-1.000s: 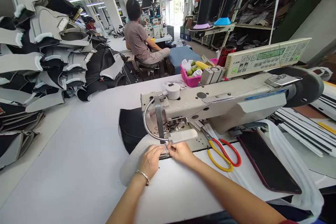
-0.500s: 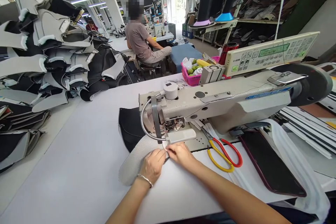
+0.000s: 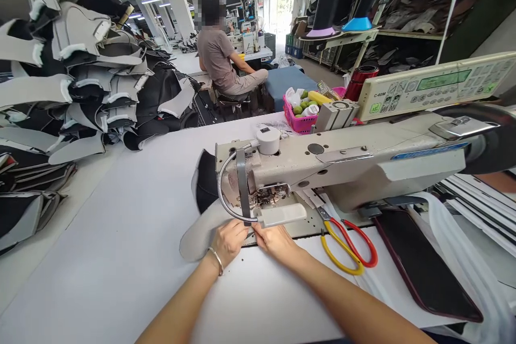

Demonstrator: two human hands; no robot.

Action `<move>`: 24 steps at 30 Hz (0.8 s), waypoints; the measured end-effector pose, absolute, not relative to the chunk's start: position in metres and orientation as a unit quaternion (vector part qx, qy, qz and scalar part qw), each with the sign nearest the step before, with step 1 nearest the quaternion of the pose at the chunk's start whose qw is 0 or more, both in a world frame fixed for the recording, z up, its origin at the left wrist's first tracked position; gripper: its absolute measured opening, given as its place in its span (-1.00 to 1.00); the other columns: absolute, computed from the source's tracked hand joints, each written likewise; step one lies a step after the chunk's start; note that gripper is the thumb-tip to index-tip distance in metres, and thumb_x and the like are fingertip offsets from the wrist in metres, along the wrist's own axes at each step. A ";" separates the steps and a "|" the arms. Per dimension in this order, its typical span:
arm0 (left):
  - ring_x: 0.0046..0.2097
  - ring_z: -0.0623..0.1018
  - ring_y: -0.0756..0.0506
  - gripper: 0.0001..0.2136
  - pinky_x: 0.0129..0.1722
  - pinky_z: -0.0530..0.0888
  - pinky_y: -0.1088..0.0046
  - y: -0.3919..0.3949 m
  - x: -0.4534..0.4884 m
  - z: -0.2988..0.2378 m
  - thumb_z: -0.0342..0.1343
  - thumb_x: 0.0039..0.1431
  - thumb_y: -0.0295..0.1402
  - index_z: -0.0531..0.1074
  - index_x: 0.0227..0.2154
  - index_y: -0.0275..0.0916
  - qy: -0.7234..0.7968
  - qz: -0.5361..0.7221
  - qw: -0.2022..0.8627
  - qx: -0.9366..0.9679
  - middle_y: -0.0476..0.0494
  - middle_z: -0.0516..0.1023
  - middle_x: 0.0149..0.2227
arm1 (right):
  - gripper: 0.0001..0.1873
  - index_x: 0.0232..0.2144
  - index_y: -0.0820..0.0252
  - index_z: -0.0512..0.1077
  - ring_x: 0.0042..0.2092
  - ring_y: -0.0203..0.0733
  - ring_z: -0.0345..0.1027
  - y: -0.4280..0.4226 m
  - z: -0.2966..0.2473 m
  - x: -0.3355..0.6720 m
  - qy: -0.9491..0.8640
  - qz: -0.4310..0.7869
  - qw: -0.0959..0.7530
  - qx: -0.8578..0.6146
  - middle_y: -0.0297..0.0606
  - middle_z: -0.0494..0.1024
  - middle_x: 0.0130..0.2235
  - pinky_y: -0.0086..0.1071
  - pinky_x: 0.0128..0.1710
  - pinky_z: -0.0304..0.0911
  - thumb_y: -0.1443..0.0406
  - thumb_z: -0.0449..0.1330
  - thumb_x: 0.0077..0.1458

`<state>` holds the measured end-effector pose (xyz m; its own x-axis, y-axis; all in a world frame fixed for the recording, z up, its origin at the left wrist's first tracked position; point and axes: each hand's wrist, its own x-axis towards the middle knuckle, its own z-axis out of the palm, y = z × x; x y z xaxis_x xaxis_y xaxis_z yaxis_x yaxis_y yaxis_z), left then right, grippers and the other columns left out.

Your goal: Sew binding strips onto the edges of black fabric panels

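Two bare hands on my remote feed: left hand (image 3: pixel 229 243) with slim silver-toned bangle (image 3: pixel 218 260) circling left wrist (image 3: pixel 210 265), band narrow, rounded, bright where light catches; finer detail too small for me to make out. Right hand (image 3: pixel 276 242) bare through wrist. I see left forearm (image 3: pixel 177 296) and right forearm (image 3: pixel 334 285) uncovered to frame's lower edge, both slender, narrowing toward wrists; any sleeves lie outside my view.

One marking is readable: C-60M (image 3: pixel 380 95)

On the control panel (image 3: pixel 437 92), at its left side, stands "C-60M". The blue label (image 3: pixel 429 151) on the sewing machine (image 3: pixel 382 140) is too blurred for reading. The key symbols (image 3: pixel 392 87) are too small.
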<state>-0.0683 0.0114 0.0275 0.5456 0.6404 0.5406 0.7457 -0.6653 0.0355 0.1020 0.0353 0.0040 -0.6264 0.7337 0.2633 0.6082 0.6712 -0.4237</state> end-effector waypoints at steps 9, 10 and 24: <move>-0.39 0.47 0.03 -0.73 -0.43 0.40 0.56 0.046 -0.083 0.012 -0.16 0.08 -0.55 0.44 -0.47 -0.20 -0.444 -0.249 0.106 -0.854 -0.04 0.51 -0.45 | -0.75 -0.33 0.26 0.36 -0.22 -0.13 0.20 0.036 0.009 0.100 -0.872 0.157 0.225 -0.404 -0.11 0.36 -0.27 -0.31 -0.21 0.08 0.46 -0.05 -0.07; -0.41 0.47 0.02 -0.73 -0.44 0.40 0.56 0.048 -0.084 0.010 -0.16 0.08 -0.55 0.45 -0.48 -0.20 -0.451 -0.247 0.107 -0.851 -0.04 0.51 -0.47 | -0.75 -0.32 0.26 0.36 -0.22 -0.13 0.20 0.036 0.009 0.101 -0.871 0.161 0.226 -0.406 -0.10 0.36 -0.27 -0.31 -0.21 0.08 0.45 -0.05 -0.06; -0.32 0.49 -0.02 -0.75 -0.46 0.44 0.53 0.046 -0.085 0.005 -0.14 0.05 -0.55 0.45 -0.44 -0.21 -0.475 -0.263 0.084 -0.835 -0.07 0.53 -0.40 | -0.75 -0.46 0.24 0.40 -0.40 -0.23 0.24 0.036 0.037 0.129 -0.823 0.162 0.164 -0.519 -0.20 0.42 -0.45 -0.43 -0.38 0.09 0.42 -0.08 0.01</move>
<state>-0.0849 0.0457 0.0047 0.4099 0.7501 0.5190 0.8385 -0.5338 0.1093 0.1292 0.0360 0.0366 -0.4075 0.9075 0.1018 0.8014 0.4088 -0.4366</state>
